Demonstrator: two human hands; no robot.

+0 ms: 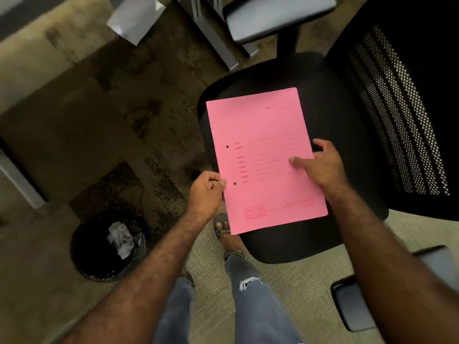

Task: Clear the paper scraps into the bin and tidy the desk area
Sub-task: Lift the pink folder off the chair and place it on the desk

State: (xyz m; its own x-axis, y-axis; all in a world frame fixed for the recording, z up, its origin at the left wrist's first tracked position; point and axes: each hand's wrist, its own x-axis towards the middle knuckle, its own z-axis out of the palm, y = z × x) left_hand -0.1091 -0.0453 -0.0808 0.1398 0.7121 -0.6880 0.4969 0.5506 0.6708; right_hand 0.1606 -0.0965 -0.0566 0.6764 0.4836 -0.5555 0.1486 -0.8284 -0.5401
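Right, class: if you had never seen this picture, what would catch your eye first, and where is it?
A bright pink folder dominates the centre, over the seat of a black office chair. The left hand pinches its near left edge, and the right hand grips its right side. At lower left, a black bin on the carpet holds crumpled paper scraps.

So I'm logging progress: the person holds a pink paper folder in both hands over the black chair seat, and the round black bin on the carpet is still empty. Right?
Not quite. In the head view the round black bin already holds crumpled white paper scraps. The rest stands: the left hand and right hand hold the pink paper folder over the black chair seat.
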